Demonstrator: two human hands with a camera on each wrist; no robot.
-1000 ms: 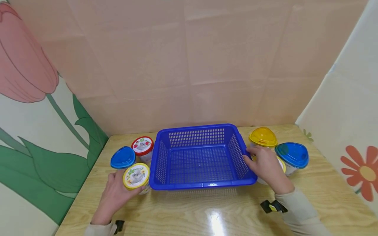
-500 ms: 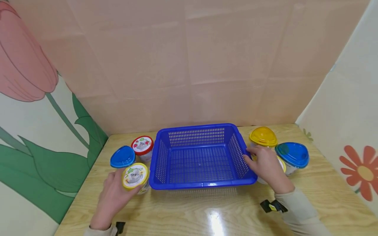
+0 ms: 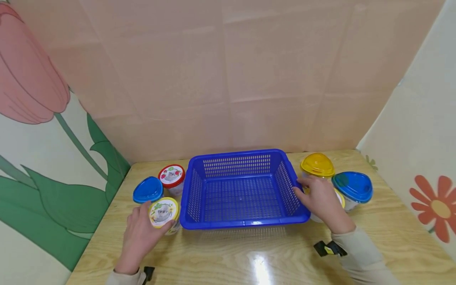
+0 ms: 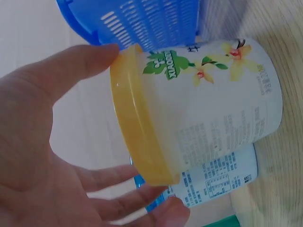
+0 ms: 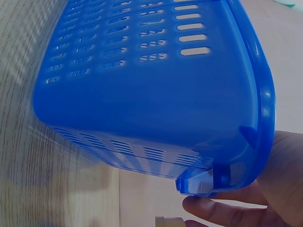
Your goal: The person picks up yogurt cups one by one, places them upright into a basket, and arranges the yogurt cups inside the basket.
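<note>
Left hand: the person's left hand [image 3: 139, 234] is spread wide around the yellow lid, thumb touching its edge; I can't tell if it squeezes.
Blue lid: a tub with a blue plastic lid [image 3: 148, 190] stands behind that hand.
Yellow lid: a round white tub with a yellow-rimmed lid [image 3: 164, 213] stands just left of the basket. Only the left wrist view shows the yellow flowers on its side.
Red lid: a round tub with a red-rimmed lid [image 3: 172, 176] is behind it.
Basket: a blue plastic basket with holes [image 3: 246, 223] sits in the middle.
Right hand: the right hand [image 3: 322, 202] is bent around the basket's right rim, holding it. The right wrist view shows fingers outside, below the rim.
Far right: a yellow domed lid [image 3: 317, 165] and a wide blue lid [image 3: 352, 187].
</note>
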